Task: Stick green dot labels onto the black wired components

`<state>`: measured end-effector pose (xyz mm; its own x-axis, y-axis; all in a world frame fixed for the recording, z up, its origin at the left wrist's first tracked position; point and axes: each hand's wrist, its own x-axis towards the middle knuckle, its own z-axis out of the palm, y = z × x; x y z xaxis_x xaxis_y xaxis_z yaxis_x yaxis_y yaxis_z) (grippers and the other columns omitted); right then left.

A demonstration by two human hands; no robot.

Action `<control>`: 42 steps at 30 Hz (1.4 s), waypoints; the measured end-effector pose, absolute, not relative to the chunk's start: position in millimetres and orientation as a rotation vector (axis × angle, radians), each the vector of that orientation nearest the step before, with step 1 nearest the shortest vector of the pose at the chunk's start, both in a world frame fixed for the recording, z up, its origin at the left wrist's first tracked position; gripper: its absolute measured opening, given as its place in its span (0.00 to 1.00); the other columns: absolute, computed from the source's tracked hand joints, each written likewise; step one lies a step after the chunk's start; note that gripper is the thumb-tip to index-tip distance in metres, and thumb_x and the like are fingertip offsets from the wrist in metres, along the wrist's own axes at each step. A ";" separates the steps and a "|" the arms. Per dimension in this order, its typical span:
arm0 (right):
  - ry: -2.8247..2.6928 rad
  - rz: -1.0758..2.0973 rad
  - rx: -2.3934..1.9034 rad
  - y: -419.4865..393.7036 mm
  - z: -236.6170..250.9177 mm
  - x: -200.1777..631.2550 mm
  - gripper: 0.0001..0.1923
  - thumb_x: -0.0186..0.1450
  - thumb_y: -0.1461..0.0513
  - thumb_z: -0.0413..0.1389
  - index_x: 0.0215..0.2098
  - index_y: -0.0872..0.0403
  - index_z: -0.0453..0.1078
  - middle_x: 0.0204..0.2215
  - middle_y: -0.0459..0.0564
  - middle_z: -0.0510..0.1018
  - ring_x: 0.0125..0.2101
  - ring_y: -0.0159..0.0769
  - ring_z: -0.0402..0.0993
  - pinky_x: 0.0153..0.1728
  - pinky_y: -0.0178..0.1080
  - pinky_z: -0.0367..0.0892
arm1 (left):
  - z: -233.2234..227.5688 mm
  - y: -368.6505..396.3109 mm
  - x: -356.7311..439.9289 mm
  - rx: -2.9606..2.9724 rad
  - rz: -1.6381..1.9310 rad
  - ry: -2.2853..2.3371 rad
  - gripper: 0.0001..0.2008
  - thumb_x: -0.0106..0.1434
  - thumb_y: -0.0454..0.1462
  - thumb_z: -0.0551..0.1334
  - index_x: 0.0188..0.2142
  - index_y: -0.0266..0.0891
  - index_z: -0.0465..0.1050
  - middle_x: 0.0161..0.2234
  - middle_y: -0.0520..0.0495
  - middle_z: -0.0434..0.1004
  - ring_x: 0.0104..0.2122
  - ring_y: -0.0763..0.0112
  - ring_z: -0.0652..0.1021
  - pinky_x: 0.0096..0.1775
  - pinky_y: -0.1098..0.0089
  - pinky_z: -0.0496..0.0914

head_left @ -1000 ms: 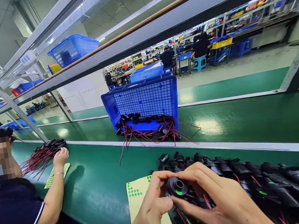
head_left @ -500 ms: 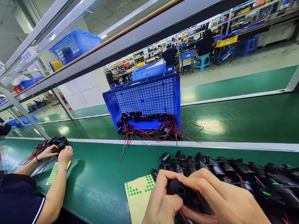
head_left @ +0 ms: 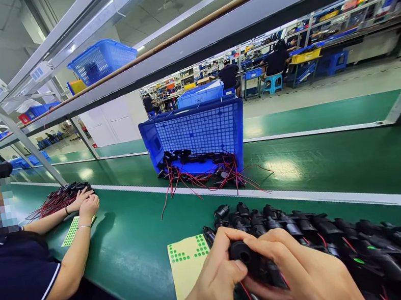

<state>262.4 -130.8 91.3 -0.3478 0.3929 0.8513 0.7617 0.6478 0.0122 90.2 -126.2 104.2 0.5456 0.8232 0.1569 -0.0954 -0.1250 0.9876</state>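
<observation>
Co-worker [head_left: 7, 266] sits at far left of frame in dark shirt w/ white sleeve trim, both hands out on green conveyor belt [head_left: 132, 245]: one hand [head_left: 81, 196] lies on a bundle of red-wired black parts [head_left: 57, 198], the other hand [head_left: 89, 207] is just beside 1 small sticker sheet [head_left: 72, 230]. Upper left, 1 blue basket [head_left: 102, 59] sits on the overhead rack. Center frame, 1 blue crate [head_left: 197, 132] lies tipped on its side on the belt, black parts w/ red wires [head_left: 208, 172] spilling from its mouth. Lower center, 1 yellow sticker sheet [head_left: 191, 270] lies flat w/ 2 patches of green dots near its top edge, exact dot count too small to tell. Left hand [head_left: 213, 287] is curled, thumb and fingers closed on a round black part [head_left: 244, 256] held just above the sheet's right edge at bottom center. Right hand [head_left: 304, 276] wraps the same part from the right, fingers bent round it, red lead trailing down below. Lower right, a long row of black parts [head_left: 316, 233] lies on the belt, well over 10, not countable exactly; 2 green dots show on them. Bkgd right: several people at far benches, too blurred to count.
</observation>
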 end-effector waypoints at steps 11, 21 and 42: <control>-1.917 -0.567 -0.899 -130.7 101.4 255.8 0.08 0.74 0.65 0.46 0.44 0.57 0.67 0.22 0.44 0.72 0.16 0.29 0.74 0.14 0.30 0.62 | 109.8 -130.2 92.5 1.539 0.866 0.755 0.17 0.63 0.40 0.53 0.50 0.37 0.64 0.46 0.43 0.65 0.48 0.57 0.66 0.52 0.56 0.61; -1.955 -0.579 -0.829 -128.0 99.0 256.9 0.08 0.76 0.64 0.46 0.43 0.57 0.66 0.23 0.47 0.76 0.18 0.29 0.75 0.18 0.29 0.67 | 109.8 -129.5 89.6 1.581 0.858 0.703 0.16 0.68 0.41 0.52 0.52 0.35 0.62 0.45 0.43 0.63 0.47 0.58 0.66 0.54 0.55 0.61; -2.015 -0.550 -0.793 -124.0 99.6 258.2 0.10 0.73 0.66 0.47 0.48 0.59 0.67 0.24 0.48 0.77 0.18 0.32 0.76 0.18 0.30 0.69 | 83.2 -120.5 88.6 1.371 0.891 0.579 0.15 0.67 0.43 0.55 0.49 0.38 0.66 0.38 0.49 0.62 0.42 0.63 0.65 0.49 0.61 0.62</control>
<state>258.2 -124.0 99.6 -0.4121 0.3231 0.8519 0.7111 0.6986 0.0791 88.6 -120.5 83.2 0.5637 0.8135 0.1429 -0.2002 -0.0333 0.9792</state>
